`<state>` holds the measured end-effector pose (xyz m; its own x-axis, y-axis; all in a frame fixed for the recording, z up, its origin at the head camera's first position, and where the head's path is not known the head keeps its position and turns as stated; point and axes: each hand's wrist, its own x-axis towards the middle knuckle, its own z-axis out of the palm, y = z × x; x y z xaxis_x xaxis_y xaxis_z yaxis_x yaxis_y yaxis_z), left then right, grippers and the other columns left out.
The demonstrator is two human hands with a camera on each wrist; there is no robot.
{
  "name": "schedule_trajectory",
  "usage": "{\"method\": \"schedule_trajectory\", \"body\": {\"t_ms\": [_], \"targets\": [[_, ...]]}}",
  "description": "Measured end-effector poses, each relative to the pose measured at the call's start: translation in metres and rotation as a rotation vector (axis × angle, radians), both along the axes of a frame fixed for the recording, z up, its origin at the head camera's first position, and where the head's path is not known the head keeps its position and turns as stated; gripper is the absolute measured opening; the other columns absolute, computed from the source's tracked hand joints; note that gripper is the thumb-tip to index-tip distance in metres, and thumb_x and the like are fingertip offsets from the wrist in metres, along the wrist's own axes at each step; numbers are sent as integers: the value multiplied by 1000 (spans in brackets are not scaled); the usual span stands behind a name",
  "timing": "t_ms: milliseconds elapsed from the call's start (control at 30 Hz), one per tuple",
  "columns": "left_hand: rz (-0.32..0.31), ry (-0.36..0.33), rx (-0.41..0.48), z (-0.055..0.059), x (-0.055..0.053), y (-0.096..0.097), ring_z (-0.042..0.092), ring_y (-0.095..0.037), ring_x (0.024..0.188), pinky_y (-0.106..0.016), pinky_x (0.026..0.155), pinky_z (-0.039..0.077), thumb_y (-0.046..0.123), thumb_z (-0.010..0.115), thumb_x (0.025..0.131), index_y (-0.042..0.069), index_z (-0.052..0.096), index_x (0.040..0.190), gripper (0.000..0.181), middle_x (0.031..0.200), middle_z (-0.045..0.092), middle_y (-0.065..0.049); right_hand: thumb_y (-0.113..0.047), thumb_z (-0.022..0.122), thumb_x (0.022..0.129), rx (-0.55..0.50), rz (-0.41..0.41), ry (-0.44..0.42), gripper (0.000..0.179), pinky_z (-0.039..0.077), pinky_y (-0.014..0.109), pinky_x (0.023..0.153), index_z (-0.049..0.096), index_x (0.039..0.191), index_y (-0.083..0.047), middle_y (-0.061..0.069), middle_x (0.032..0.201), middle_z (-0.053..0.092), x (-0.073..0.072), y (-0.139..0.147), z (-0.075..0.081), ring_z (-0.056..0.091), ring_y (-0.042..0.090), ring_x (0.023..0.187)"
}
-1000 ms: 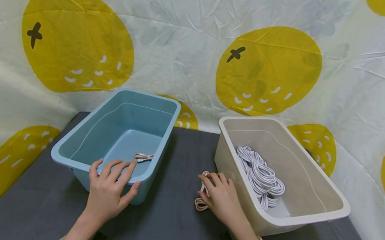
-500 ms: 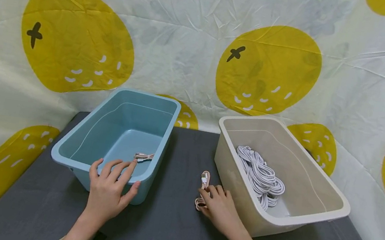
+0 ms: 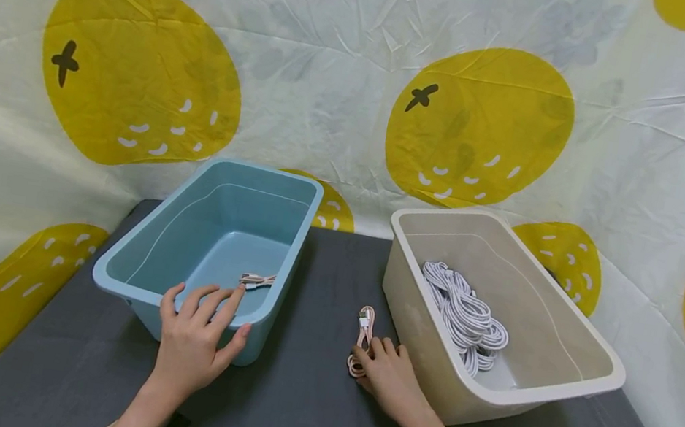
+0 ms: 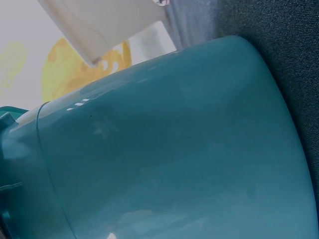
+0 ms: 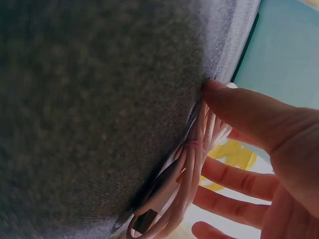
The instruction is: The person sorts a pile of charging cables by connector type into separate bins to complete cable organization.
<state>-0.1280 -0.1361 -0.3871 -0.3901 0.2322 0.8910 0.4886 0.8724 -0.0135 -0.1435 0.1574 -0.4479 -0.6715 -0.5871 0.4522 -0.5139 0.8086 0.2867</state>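
A pinkish charging cable (image 3: pixel 364 327), bundled lengthwise with a silver plug at its far end, lies on the dark cloth between two bins. My right hand (image 3: pixel 391 379) pinches its near end; in the right wrist view the thumb (image 5: pixel 244 107) is on one side of the bundle and the forefinger on the other. My left hand (image 3: pixel 194 335) rests over the near rim of the blue bin (image 3: pixel 135 289) with fingers spread and slightly bent. Inside that bin a similar pinkish cable (image 3: pixel 256 280) lies beyond my fingertips. The left wrist view shows mostly the blue bin's outer wall (image 4: pixel 164 144).
A beige bin (image 3: pixel 424 336) stands angled to the right, close beside my right hand. It holds a pile of coiled white cables (image 3: pixel 463 316). Dark cloth (image 3: pixel 314 401) covers the table. A white curtain (image 3: pixel 318 107) with yellow fruit prints hangs behind.
My right hand has drawn back slightly along the cable to its near end, uncovering the plug. The cable stays on the cloth. My left hand keeps its place on the blue bin.
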Motion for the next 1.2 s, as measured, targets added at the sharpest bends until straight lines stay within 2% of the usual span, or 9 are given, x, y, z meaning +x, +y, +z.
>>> {"method": "schedule_trajectory", "body": {"t_ms": [433, 733, 867, 1033, 1200], "targets": [[6, 1, 1, -1, 1, 0, 55, -31, 86, -59, 83, 29, 44, 37, 91, 7, 65, 105, 49, 87, 64, -11, -36, 75, 63, 48, 5, -11, 32, 31, 28, 55, 63, 89, -22, 0, 81, 55, -4, 0, -2, 46, 15, 70], [0, 1, 3, -1, 1, 1, 55, -31, 87, -59, 83, 29, 44, 37, 91, 7, 66, 105, 49, 87, 64, -11, -35, 75, 61, 43, 30, 56, 31, 31, 28, 55, 62, 87, -22, 0, 76, 54, -2, 1, 2, 46, 15, 65], [0, 0, 2, -1, 1, 0, 55, -31, 86, -59, 83, 29, 44, 37, 91, 7, 66, 105, 49, 87, 64, -12, -34, 75, 61, 33, 53, 57, 31, 30, 28, 54, 60, 86, -22, 0, 73, 52, 0, -1, 5, 45, 15, 62], [1, 2, 0, 0, 1, 0, 55, -31, 86, -59, 84, 29, 44, 37, 91, 7, 66, 105, 49, 86, 64, -11, -32, 74, 63, 16, 81, 58, 30, 30, 28, 54, 64, 90, -23, 1, 75, 54, -1, -6, 10, 48, 16, 62], [1, 2, -1, 0, 1, 0, 55, -30, 86, -59, 83, 29, 44, 37, 91, 7, 66, 105, 49, 86, 64, -11, -29, 74, 62, -13, 110, 101, 32, 29, 28, 53, 65, 93, -23, 1, 74, 52, -5, -10, 15, 47, 15, 63]]}}
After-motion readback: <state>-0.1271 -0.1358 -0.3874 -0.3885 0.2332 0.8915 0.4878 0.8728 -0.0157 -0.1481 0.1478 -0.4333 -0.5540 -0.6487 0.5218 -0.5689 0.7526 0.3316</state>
